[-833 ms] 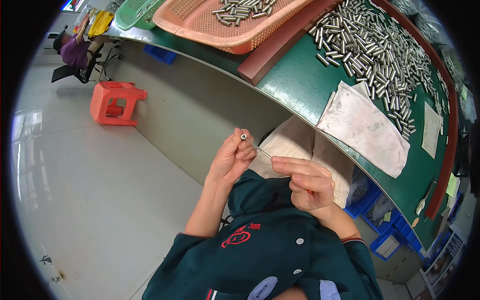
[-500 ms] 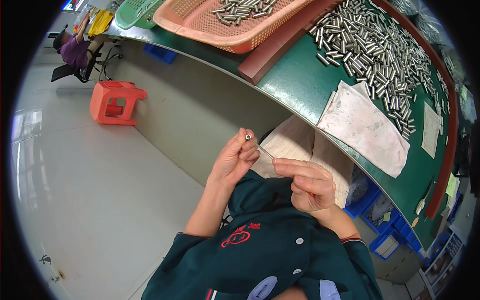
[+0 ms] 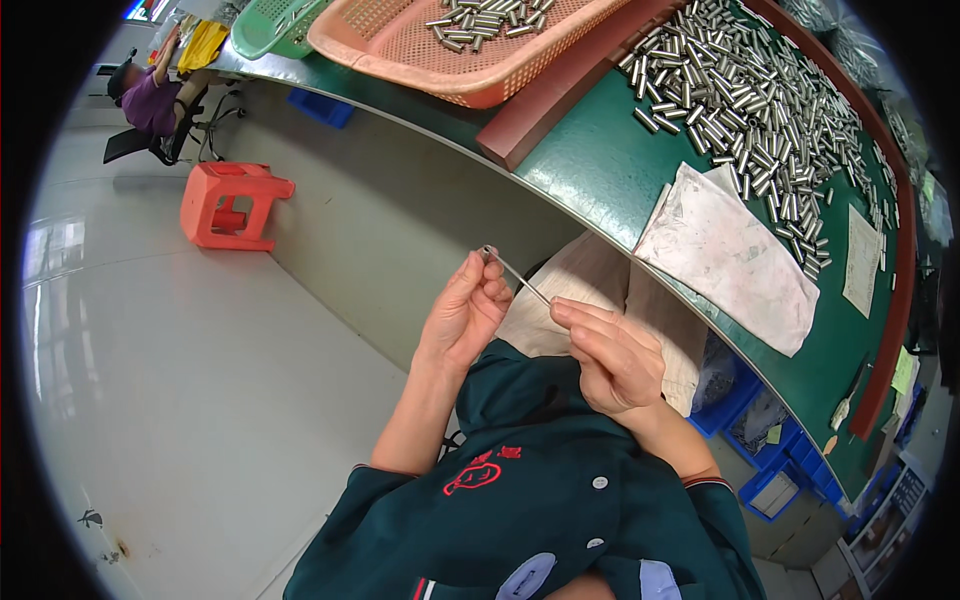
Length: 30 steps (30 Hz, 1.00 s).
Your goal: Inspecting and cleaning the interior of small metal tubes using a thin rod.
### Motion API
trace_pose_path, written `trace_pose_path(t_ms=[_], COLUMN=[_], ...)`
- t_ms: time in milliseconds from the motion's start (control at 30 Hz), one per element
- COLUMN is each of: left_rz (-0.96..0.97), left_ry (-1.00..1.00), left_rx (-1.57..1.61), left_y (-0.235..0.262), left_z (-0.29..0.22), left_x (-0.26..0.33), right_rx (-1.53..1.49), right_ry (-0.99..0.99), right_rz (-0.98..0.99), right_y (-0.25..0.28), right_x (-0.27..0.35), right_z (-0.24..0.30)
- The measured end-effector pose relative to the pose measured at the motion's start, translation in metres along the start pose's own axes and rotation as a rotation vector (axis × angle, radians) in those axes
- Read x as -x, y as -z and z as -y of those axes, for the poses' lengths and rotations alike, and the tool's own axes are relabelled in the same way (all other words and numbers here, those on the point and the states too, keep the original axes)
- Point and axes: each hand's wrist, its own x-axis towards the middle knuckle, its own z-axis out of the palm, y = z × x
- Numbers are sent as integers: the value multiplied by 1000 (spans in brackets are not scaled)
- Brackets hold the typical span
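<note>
My left hand (image 3: 465,312) pinches a small, shiny metal sleeve (image 3: 487,253) between thumb and fingers, just off the table's near edge and over my lap. A thin metal rod (image 3: 524,279) slants from the sleeve down to my right hand (image 3: 615,355). The right fingertips and thumb are closed on the rod's near end, the fingers fairly straight. The rod's far tip meets the sleeve; whether it sits inside the bore I cannot tell. Many similar metal sleeves (image 3: 745,95) lie heaped on the green table (image 3: 570,140) at the right.
A stained white cloth (image 3: 728,260) lies at the table's near edge, beside the heap. A reddish-brown bar (image 3: 530,125) separates it from a pink basket (image 3: 370,55) holding more sleeves. Blue bins (image 3: 765,440) stand under the table. A red stool (image 3: 225,205) and a seated person (image 3: 150,105) are at left.
My left hand has tilted the sleeve and raised it slightly, so its open end faces me less. My right hand has turned, its fingers straighter, and the rod sits a little steeper.
</note>
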Motion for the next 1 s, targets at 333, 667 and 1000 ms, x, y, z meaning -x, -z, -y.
trace_pose_path(t_ms=[333, 667, 1000], left_rz=[-173, -196, 539], left_ry=[-182, -922, -1615], left_rx=[23, -1377, -1808], left_y=[-2, -29, -133], left_z=[12, -7, 18], left_x=[-2, -2, -31], right_rx=[-6, 11, 315], right_ry=[75, 81, 55], right_rz=[64, -192, -779], right_y=[4, 47, 102], right_x=[3, -5, -7], right_z=[3, 23, 35])
